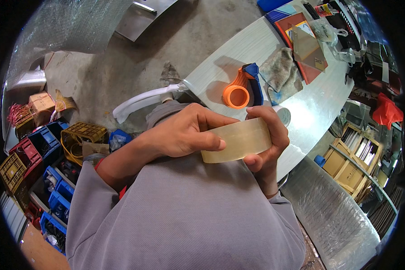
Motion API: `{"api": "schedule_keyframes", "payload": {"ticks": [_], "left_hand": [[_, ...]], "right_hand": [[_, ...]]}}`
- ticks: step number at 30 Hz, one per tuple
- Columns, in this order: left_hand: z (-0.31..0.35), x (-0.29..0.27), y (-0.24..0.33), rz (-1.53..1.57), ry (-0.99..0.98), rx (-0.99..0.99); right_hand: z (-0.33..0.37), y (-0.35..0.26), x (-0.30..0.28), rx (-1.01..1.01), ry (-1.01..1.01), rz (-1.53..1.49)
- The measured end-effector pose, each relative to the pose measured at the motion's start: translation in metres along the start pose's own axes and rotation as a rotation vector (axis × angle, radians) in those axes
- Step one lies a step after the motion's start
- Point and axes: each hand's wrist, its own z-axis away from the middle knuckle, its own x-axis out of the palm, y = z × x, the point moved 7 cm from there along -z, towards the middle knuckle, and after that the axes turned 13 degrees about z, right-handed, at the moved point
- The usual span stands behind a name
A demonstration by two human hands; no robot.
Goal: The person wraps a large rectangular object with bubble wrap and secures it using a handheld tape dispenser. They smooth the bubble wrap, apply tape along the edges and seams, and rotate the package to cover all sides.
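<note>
A wide roll of clear, yellowish packing tape (239,140) is held up in front of my chest, its outer face toward me. My left hand (189,132) grips its left side, the thumb lying along the front and the fingers behind. On the right side, my right hand (271,139) wraps the roll, fingers over the top edge and thumb at the bottom. Beyond the hands, an orange and blue tape dispenser (242,87) rests on the pale table with its round orange hub facing up. A white roll (282,115) partly shows behind my right hand.
On the table (207,83) lie a grey rag (281,74) and a red-brown folder (307,67). Blue and yellow crates (83,137) stand at the left. A plastic-wrapped stack (330,216) is at the right, near a wooden crate (353,159). A white curved bar (144,100) juts from the table's corner.
</note>
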Motion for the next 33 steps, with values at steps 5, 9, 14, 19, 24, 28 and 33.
{"api": "schedule_keyframes", "payload": {"ticks": [5,9,14,19,24,28,33], "left_hand": [[0.000,-0.002,-0.001,-0.032,0.021,-0.021],[-0.001,-0.002,0.001,-0.028,0.022,-0.018],[-0.002,-0.007,0.000,-0.019,0.051,-0.017],[0.001,-0.020,0.032,-0.637,0.304,0.308],[-0.012,-0.074,-0.022,-0.273,0.240,0.080],[-0.009,-0.088,-0.034,-0.183,0.199,-0.021],[-0.008,-0.085,-0.021,-0.291,0.160,-0.028]], "right_hand": [[0.001,-0.001,0.000,-0.008,0.017,0.009],[0.002,0.001,-0.001,0.021,0.016,0.006],[0.006,0.006,0.000,0.150,0.024,-0.027],[0.006,0.010,0.006,0.059,0.122,0.213],[0.001,0.033,0.027,0.219,-0.005,0.049],[-0.009,0.039,0.037,0.121,-0.050,0.025],[-0.018,0.034,0.043,0.072,-0.033,-0.036]]}}
